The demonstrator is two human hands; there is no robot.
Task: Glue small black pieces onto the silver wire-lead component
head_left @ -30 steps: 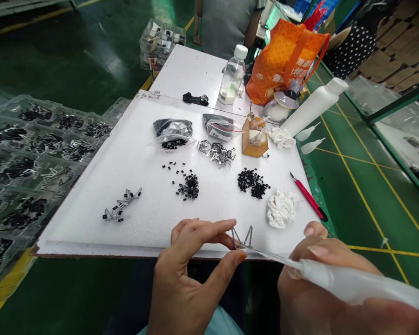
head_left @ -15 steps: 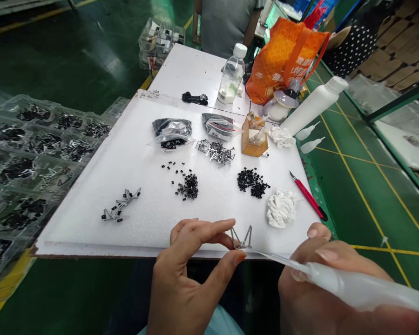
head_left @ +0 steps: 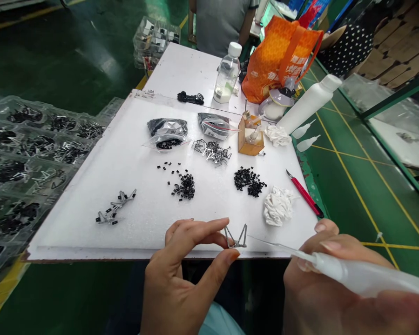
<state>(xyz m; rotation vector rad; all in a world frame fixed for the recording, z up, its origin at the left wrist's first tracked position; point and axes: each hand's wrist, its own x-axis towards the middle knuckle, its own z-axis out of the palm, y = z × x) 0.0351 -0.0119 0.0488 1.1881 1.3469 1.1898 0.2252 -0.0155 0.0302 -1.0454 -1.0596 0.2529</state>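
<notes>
Between the thumb and fingers of my left hand (head_left: 192,270) is a small grey bent metal bracket (head_left: 240,239), its prongs pointing up near the table's front edge. My right hand (head_left: 338,279) is wrapped round a white squeeze bottle (head_left: 363,274) with a long thin nozzle. The nozzle tip points left, a little to the right of the bracket and apart from it. Beyond my hands lie two heaps of small black pieces, a left heap (head_left: 184,187) and a right heap (head_left: 248,181). More metal brackets (head_left: 214,152) lie loose behind them.
Joined brackets with black pieces (head_left: 115,207) lie on the left. Crumpled tissue (head_left: 278,206) and a red craft knife (head_left: 305,194) are at right. Farther back stand a wooden block with small bottles (head_left: 250,144), a clear bottle (head_left: 226,74) and an orange bag (head_left: 275,60). Compartment trays (head_left: 38,158) flank the table.
The nozzle tip has drawn back to the right, away from the bracket it was close against. My left hand still holds the bracket. The whole view has shifted slightly.
</notes>
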